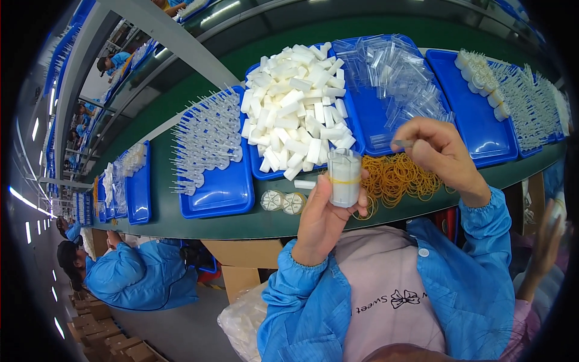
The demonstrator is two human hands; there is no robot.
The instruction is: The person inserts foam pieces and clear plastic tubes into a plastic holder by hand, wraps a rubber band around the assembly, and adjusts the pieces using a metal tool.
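Note:
My left hand (318, 220) is closed around an upright bundle of clear plastic sleeves with white pieces inside (345, 188). A yellow rubber band circles the bundle. To the right of it and higher up, my right hand (443, 151) pinches a small flat greyish piece (403, 143) between thumb and fingertips; its exact kind is unclear. Under and beside my right hand lies a heap of yellow-brown rubber bands (395, 181). Two round bundles (283, 202) sit on the green table just left of my left hand.
Blue trays line the table: one with clear long-stemmed plastic parts (211, 133), one heaped with white blocks (295, 111), one with clear sleeves (386, 75). The right-hand tray (482, 139) carries banded bundles (479, 72). A co-worker in blue (142, 271) sits at left; another person's hand (549, 235) shows at right.

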